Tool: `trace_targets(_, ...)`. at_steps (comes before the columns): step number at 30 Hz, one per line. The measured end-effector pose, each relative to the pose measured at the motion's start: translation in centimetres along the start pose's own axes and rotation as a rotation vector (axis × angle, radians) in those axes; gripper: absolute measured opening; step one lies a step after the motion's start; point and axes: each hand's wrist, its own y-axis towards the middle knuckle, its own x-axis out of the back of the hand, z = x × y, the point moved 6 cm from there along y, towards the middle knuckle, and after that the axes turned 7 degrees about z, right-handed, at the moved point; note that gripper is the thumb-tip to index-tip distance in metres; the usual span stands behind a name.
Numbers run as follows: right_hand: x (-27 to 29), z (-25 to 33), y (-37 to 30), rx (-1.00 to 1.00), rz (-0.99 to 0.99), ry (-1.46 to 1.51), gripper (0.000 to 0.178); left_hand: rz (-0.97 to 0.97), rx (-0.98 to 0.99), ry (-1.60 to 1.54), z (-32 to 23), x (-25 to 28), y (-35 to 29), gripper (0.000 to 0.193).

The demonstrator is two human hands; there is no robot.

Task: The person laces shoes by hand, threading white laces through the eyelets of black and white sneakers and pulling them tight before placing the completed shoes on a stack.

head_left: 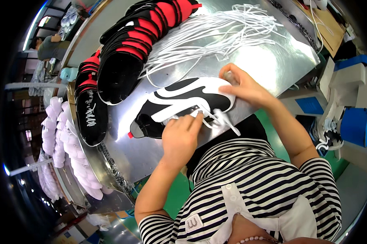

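A black and white shoe upper (191,95) lies flat on the metal table in front of me, its toe to the right and a small red tab at its heel. My left hand (179,136) is closed at the near edge of the upper, by the lace holes. A white shoelace (220,118) hangs in loops beside its fingertips, partly blurred. Over the toe end, my right hand (246,87) has its thumb against the upper and its fingers curled. Something small and greyish shows between those fingers; its kind is unclear.
Beyond the upper, a bundle of white laces (216,34) spreads over the metal table (130,162). Stacked black and red shoe uppers (120,75) stand at the left. Pale padded pieces (75,150) hang off the table's left side. Machines with blue parts (356,126) stand at the right.
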Motion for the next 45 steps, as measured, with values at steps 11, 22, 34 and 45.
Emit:
trace_targets(11, -3.6, 2.3, -1.1, 0.191, -0.166, -0.227, 0.038, 0.719, 0.809, -1.407, 6.2, -5.0, -2.6, 0.037)
trace_targets(22, -2.5, -1.1, -1.0, 0.004, -0.255, -0.103, 0.037, 0.094, 0.752, -1.429, 7.9, -5.1, -1.2, 0.012)
trace_targets(34, -2.6, -1.5, -0.4, 0.04, -0.086, -0.013, 0.037, 0.112, 0.663, -1.19, 9.1, -5.0, -0.5, 0.015)
trace_targets(45, 3.3, -0.5, -1.7, -0.075, -0.037, 0.062, 0.028, -0.698, 1.22, -0.15, 30.8, 8.4, -33.4, 0.016)
